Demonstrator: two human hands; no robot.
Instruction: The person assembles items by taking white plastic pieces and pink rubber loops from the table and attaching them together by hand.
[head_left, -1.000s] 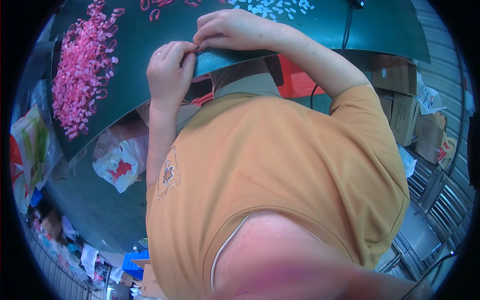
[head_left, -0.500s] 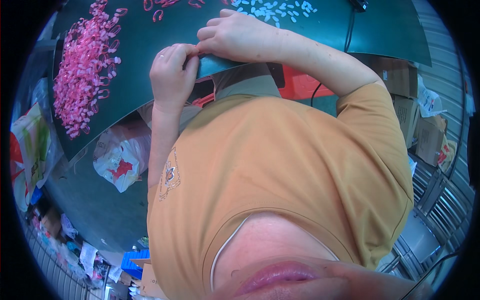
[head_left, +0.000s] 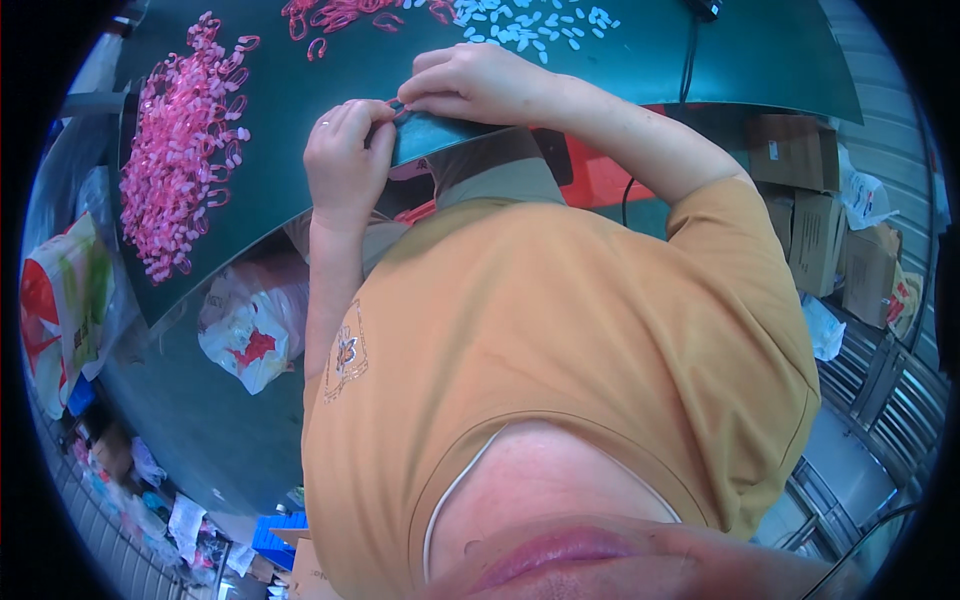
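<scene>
My left hand (head_left: pixel 346 152) and my right hand (head_left: pixel 478 86) meet at the near edge of the dark green table (head_left: pixel 280 130). Between their fingertips is a small red loop (head_left: pixel 398 108), pinched by both hands. Fingers cover part of it, and whether a small white piece is held with it cannot be seen. To the left lies a long heap of pink loops with pale pieces on them (head_left: pixel 180 170). Beyond my hands are bare red loops (head_left: pixel 350 14), and to their right small white oval pieces (head_left: pixel 530 22) are scattered.
A dark cable (head_left: pixel 690 55) runs across the table at the right. Under the tabletop shows something red (head_left: pixel 600 170). A white plastic bag (head_left: pixel 250 330) hangs below the left table edge. Cardboard boxes (head_left: pixel 795 155) are stacked at the right.
My hands have drawn slightly apart, so more of the red loop shows between the fingertips. The right hand has shifted a little to the right; the whole view has also moved slightly.
</scene>
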